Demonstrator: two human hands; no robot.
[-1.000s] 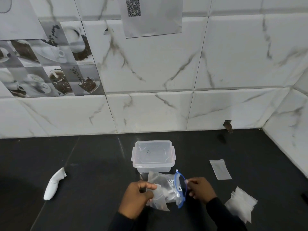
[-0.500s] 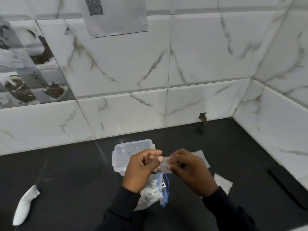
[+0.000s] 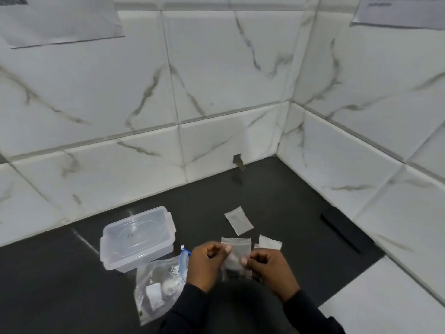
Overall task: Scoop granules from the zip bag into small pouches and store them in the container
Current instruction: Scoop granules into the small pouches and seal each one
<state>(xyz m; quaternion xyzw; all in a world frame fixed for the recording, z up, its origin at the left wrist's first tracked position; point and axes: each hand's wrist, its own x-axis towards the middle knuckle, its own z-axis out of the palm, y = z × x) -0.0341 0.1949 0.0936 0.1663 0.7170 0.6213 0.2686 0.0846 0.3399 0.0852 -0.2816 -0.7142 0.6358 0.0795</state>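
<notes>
Both hands hold a small clear pouch (image 3: 236,254) upright above the dark counter. My left hand (image 3: 206,266) pinches its left edge and my right hand (image 3: 267,267) pinches its right edge. The big zip bag (image 3: 159,285) with a blue zip lies flat on the counter left of my left hand, with white contents inside. A clear plastic container (image 3: 137,237) with its lid on stands behind the zip bag. Another small pouch (image 3: 239,220) lies flat on the counter beyond my hands, and more pouches (image 3: 269,242) peek out behind my right hand.
White marble-tiled walls meet in a corner at the back right of the black counter (image 3: 60,273). A long black object (image 3: 340,232) lies along the right wall. A white surface (image 3: 385,297) borders the counter at the lower right.
The camera has swung right, so the white scoop has left the view. My hands let go of the zip bag, which now lies on the counter, and hold a small pouch lower and further right.
</notes>
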